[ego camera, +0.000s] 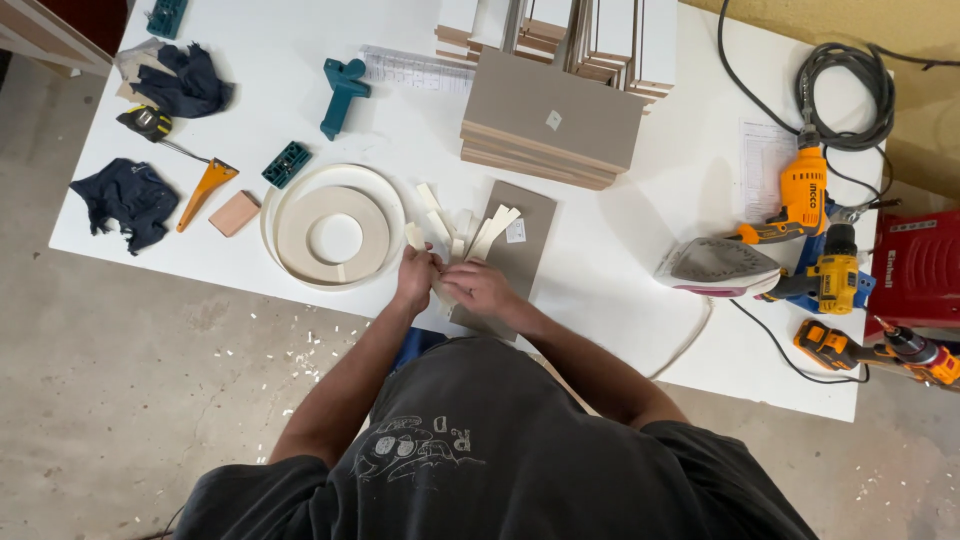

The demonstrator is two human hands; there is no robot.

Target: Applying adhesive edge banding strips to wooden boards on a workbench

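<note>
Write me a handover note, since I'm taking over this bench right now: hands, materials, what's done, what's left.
Left hand and right hand meet at the table's near edge, gripping pale edge-banding strips.
The strips fan out over a small grey panel under the hands; a few cut pieces lie beside it.
The banding roll sits just left; the clothes iron rests to the right.
A stack of grey panels waits behind.
Done: strips cut.
Left: whether any edge is banded cannot be seen.
</note>
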